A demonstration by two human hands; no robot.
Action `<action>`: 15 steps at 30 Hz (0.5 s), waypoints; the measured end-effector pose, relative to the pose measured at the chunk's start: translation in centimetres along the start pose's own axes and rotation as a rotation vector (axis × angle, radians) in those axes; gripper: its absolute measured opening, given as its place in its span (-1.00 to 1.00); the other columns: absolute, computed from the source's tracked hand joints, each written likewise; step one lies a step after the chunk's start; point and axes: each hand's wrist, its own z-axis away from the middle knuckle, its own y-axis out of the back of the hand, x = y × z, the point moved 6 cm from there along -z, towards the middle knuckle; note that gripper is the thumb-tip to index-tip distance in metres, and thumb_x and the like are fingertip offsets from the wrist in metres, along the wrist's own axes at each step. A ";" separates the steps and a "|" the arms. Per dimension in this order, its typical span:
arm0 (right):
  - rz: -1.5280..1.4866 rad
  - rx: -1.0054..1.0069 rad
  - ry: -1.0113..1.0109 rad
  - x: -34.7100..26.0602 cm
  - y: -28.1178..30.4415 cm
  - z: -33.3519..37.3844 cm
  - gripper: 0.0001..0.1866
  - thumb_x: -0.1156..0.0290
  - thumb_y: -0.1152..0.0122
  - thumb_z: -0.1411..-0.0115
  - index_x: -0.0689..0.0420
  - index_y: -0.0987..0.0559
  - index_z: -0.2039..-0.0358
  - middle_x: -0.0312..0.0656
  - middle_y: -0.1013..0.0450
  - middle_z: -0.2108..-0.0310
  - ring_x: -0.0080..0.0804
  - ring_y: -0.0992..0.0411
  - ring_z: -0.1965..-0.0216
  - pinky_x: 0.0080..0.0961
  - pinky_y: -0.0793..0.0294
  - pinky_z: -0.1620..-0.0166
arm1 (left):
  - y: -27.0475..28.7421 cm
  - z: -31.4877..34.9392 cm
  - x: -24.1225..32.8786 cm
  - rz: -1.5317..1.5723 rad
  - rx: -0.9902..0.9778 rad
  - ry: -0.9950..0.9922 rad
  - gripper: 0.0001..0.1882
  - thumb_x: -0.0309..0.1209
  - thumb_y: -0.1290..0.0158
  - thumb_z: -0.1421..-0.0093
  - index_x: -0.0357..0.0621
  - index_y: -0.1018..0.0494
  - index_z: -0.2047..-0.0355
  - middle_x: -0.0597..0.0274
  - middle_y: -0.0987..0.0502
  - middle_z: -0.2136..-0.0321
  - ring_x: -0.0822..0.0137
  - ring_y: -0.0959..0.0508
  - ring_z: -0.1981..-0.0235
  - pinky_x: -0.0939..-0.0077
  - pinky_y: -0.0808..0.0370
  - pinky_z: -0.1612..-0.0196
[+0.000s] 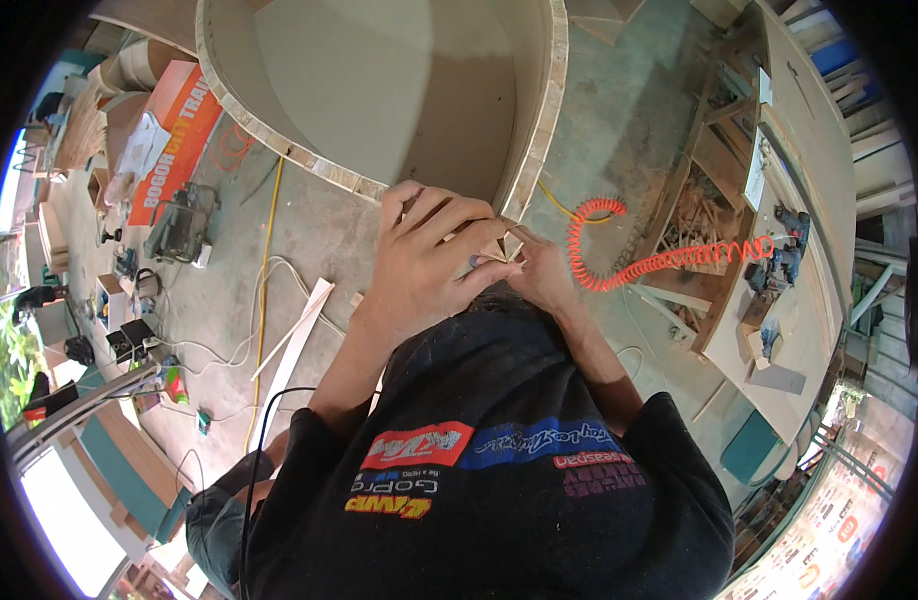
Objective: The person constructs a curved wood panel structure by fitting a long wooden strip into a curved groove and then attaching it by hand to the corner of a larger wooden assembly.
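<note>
Both hands meet at the near end of a large curved wooden form [301, 157], whose rim is faced with short light wood strips. My left hand [429, 255] has its fingers partly spread by the rim. Between its thumb and index finger sit small wooden pieces [506, 246] with pale cut ends. From the right, my right hand [544, 275] closes around the same pieces, its fingers mostly hidden. How the pieces touch the rim cannot be made out.
A red coiled air hose [649, 262] stretches to a wooden workbench [779, 340] with tools on the right. At left are an orange banner [179, 140], a dark machine [182, 222], a yellow hose [268, 270] and white boards [294, 340]. Part of a person [214, 525] shows at lower left.
</note>
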 end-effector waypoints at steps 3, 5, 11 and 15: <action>0.009 -0.016 0.030 0.0 0.3 -0.1 -0.59 0.21 -0.47 -0.14 0.17 -0.62 0.09 -0.09 -0.55 0.31 -0.14 -0.59 0.33 -0.29 -0.58 0.26 | 0.0 0.0 -0.2 0.007 -0.037 -0.003 -0.58 -0.06 -0.41 0.09 -0.05 -0.62 0.34 0.37 -0.63 0.25 0.29 -0.55 0.18 0.25 -0.29 -0.04; -0.002 -0.028 0.054 0.2 0.4 -0.2 -0.58 0.22 -0.49 -0.13 0.17 -0.63 0.08 -0.09 -0.56 0.32 -0.16 -0.59 0.34 -0.30 -0.58 0.27 | -0.1 0.1 -0.3 0.017 -0.039 -0.009 -0.58 -0.05 -0.40 0.09 -0.04 -0.63 0.34 0.38 -0.63 0.25 0.30 -0.55 0.18 0.26 -0.29 -0.04; -0.133 -0.057 -0.024 1.7 0.8 -0.1 -0.55 0.22 -0.52 -0.14 0.18 -0.63 0.03 -0.01 -0.60 0.33 -0.22 -0.60 0.42 -0.34 -0.59 0.34 | -0.2 0.5 -0.6 0.041 -0.013 -0.026 -0.58 -0.03 -0.39 0.07 -0.01 -0.63 0.31 0.37 -0.64 0.24 0.30 -0.56 0.17 0.27 -0.29 -0.05; -0.164 -0.033 -0.070 2.9 1.0 -0.1 -0.51 0.20 -0.54 -0.12 0.18 -0.63 0.01 0.01 -0.62 0.31 -0.23 -0.61 0.42 -0.35 -0.60 0.36 | -0.2 0.5 -0.7 0.054 -0.015 -0.008 -0.59 -0.03 -0.39 0.06 0.00 -0.63 0.30 0.37 -0.64 0.24 0.30 -0.56 0.17 0.27 -0.29 -0.06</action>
